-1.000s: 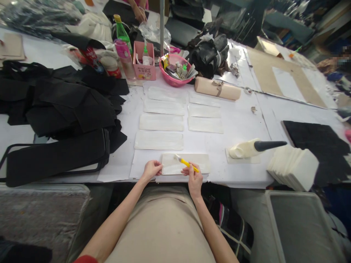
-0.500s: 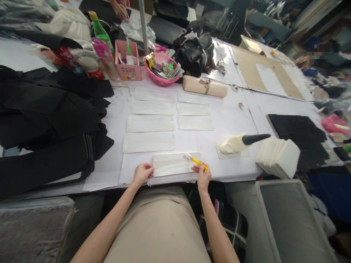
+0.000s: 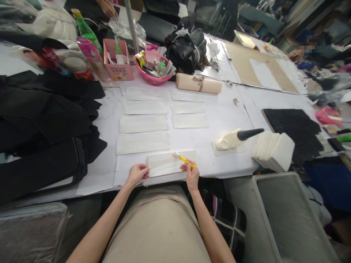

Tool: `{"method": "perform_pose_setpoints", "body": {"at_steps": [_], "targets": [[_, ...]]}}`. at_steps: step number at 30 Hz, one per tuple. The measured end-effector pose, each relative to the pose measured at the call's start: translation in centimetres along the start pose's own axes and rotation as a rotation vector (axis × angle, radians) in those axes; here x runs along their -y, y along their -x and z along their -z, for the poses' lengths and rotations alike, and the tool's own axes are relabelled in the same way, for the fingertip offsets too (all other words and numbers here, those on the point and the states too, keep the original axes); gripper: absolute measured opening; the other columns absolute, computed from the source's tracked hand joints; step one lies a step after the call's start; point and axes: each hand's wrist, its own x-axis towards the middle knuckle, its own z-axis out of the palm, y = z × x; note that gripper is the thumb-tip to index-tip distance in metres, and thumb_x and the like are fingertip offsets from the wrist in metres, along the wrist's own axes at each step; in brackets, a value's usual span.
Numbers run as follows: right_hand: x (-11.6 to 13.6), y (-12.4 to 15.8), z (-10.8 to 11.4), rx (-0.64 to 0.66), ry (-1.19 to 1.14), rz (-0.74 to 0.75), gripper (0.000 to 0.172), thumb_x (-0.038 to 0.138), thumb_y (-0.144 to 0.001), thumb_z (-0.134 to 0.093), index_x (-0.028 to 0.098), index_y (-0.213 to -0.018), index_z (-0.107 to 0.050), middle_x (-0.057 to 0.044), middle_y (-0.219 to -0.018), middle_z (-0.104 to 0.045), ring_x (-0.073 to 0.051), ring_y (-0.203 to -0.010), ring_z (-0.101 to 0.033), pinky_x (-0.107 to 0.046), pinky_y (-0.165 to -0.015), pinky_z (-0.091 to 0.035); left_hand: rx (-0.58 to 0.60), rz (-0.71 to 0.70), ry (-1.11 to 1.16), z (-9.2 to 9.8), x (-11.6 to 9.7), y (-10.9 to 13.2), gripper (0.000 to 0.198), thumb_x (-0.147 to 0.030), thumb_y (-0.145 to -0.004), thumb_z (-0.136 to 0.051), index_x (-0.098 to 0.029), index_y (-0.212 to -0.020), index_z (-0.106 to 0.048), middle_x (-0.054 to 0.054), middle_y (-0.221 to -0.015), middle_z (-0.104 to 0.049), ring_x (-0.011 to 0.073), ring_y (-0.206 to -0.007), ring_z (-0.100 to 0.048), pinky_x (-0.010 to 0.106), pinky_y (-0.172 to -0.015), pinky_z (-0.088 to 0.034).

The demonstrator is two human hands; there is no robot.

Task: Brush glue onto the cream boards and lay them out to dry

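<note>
My right hand (image 3: 192, 173) grips the yellow handle of a small brush (image 3: 187, 160). Its pale bristles rest on the upper part of a white rectangular panel (image 3: 164, 166) at the table's front edge. The panel's surface has wet-looking streaks. At its left end, my left hand (image 3: 138, 172) pinches the panel's edge between thumb and fingers. Beyond it, several similar whitish panels (image 3: 144, 142) lie flat in two columns. To the right, a cream-coloured bottle with a black tapered nozzle (image 3: 233, 139) lies tilted on a small pale sheet.
Black cut pieces (image 3: 41, 120) are heaped at the left. A stack of white pieces (image 3: 274, 149) and flat black pieces (image 3: 294, 128) lie right. A pink basin (image 3: 155, 78), a pink box (image 3: 118, 69) and a beige roll (image 3: 199, 84) stand behind. Another person's hand (image 3: 108, 8) shows at the back.
The brush in my right hand has moved leftward along the panel. My left hand stays at the panel's left end. The whole view has shifted slightly.
</note>
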Motion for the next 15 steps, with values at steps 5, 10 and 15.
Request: {"method": "perform_pose_setpoints", "body": {"at_steps": [5, 10, 15], "targets": [[-0.7, -2.3, 4.1, -0.287, 0.075, -0.004, 0.042, 0.051, -0.092, -0.048, 0.013, -0.108, -0.054, -0.004, -0.074, -0.069, -0.018, -0.063, -0.071, -0.031, -0.061, -0.06, -0.019, 0.005, -0.009, -0.2, -0.1, 0.0, 0.015, -0.025, -0.061, -0.069, -0.015, -0.064, -0.06, 0.0, -0.045, -0.062, 0.0142, -0.042, -0.061, 0.021, -0.041, -0.05], [1.1, -0.3, 3.5, -0.177, 0.163, 0.101, 0.035, 0.046, -0.094, -0.048, 0.016, -0.11, -0.057, -0.004, -0.08, -0.069, -0.018, -0.07, -0.071, -0.032, -0.069, -0.059, 0.002, 0.015, 0.007, -0.1, -0.1, -0.1, 0.016, -0.025, -0.061, -0.07, -0.015, -0.066, -0.059, 0.0, -0.045, -0.062, 0.0146, -0.042, -0.062, 0.021, -0.042, -0.051], [1.8, 4.1, -2.6, 0.25, 0.01, 0.042, 0.029, 0.041, -0.097, -0.045, 0.019, -0.111, -0.057, -0.003, -0.079, -0.069, -0.017, -0.07, -0.07, -0.029, -0.064, -0.058, 0.02, 0.023, 0.005, 0.1, 0.0, -0.3, 0.017, -0.026, -0.062, -0.071, -0.015, -0.067, -0.059, 0.0, -0.046, -0.063, 0.0148, -0.042, -0.061, 0.022, -0.041, -0.05]]}}
